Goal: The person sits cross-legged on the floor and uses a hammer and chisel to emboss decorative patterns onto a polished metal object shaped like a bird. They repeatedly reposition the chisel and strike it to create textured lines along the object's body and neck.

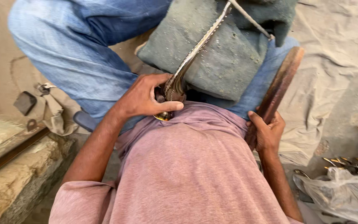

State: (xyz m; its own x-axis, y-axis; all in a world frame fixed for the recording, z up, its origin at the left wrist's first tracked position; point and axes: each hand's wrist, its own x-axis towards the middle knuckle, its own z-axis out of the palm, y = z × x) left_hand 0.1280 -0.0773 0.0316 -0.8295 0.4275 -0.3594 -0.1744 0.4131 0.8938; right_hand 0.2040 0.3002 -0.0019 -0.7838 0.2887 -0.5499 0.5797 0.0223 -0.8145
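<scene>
Fingers of left hand (146, 99) are clamping the curved metal blade (195, 52); right hand (268, 132) is gripping the rusty disc (280, 83); blade could be slipping into thumb.

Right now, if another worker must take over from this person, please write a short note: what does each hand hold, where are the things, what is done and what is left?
Left hand: closed around the handle end of the long curved metal blade with a dotted edge, near the belly.
Right hand: gripping the lower rim of the rusty brown round disc standing on edge by the right knee.
The blade lies slanted across the grey-green cloth pad on the lap.
Brass-tipped metal pieces and a clear plastic bag lie on the right.
Done: blade and disc are in hand. They are apart; any work on the blade cannot be judged.
</scene>
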